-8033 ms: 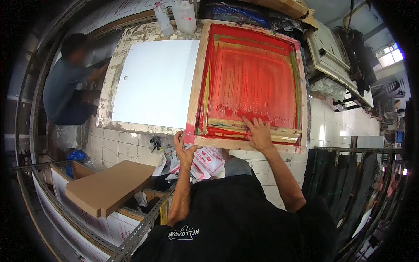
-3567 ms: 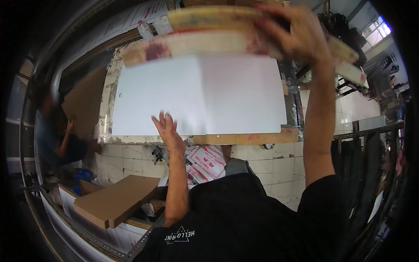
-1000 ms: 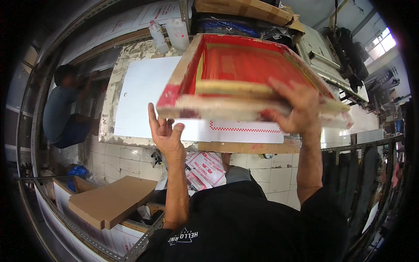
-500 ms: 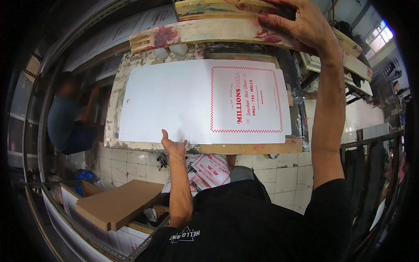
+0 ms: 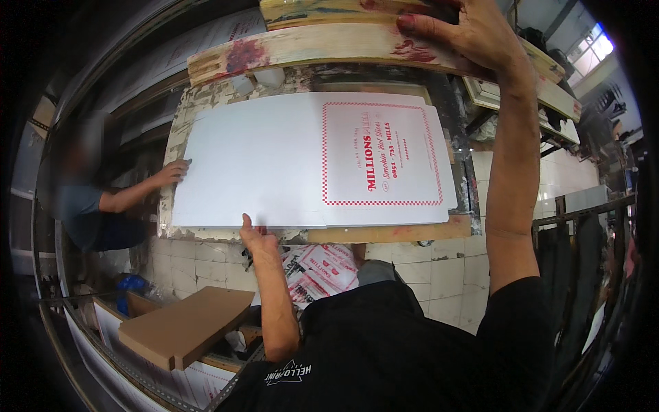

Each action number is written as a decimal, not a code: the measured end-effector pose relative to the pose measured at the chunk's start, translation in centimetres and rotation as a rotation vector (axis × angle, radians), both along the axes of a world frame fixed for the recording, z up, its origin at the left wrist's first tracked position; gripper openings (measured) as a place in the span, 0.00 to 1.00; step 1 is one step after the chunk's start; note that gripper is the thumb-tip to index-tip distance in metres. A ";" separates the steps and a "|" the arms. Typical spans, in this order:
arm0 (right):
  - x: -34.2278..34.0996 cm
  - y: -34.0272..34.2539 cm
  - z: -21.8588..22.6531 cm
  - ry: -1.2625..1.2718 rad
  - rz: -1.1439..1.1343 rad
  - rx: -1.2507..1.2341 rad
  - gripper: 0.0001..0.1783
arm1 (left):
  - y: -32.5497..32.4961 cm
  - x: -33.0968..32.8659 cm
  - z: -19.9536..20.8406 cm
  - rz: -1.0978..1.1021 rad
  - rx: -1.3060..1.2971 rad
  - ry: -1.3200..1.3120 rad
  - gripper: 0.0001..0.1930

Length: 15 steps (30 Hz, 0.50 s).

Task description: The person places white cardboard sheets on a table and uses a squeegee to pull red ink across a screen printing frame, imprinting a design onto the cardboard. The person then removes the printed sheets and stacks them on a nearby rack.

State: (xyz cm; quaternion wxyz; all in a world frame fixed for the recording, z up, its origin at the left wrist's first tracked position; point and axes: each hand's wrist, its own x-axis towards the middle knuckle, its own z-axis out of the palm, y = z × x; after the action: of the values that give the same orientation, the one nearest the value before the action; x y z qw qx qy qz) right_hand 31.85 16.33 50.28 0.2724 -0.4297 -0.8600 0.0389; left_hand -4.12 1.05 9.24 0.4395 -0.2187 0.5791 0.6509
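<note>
- Tiled floor (image 5: 446, 275) below paint-flaked worktop (image 5: 185, 120); brown cardboard (image 5: 189, 323) at lower left.
- On worktop: white sheet (image 5: 254, 161), red checker-bordered print (image 5: 383, 154) on right half.
- Clamps raised wooden frame (image 5: 316, 44) with right hand (image 5: 473, 38), yellowish bar (image 5: 322, 12) just behind.
- Left hand (image 5: 259, 237) at sheet's near edge, one digit extended, can't tell if gripping.
- Co-worker's forearm (image 5: 130, 198) toward sheet's left end.

Brown cardboard (image 5: 187, 323) lies near crumpled blue plastic (image 5: 130, 285), lower left; a window (image 5: 596, 47) shines, upper right.
</note>
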 end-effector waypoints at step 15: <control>0.0 0.4 0.1 0.043 0.010 -0.044 0.26 | -4.2 8.8 10.6 -0.374 0.662 0.817 0.38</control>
State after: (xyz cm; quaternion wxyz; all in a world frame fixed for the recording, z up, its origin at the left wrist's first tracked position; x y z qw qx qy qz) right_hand 31.81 16.75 50.42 0.2811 -0.4303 -0.8551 0.0681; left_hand 4.65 -3.19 19.89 0.3324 0.3077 0.4959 0.7409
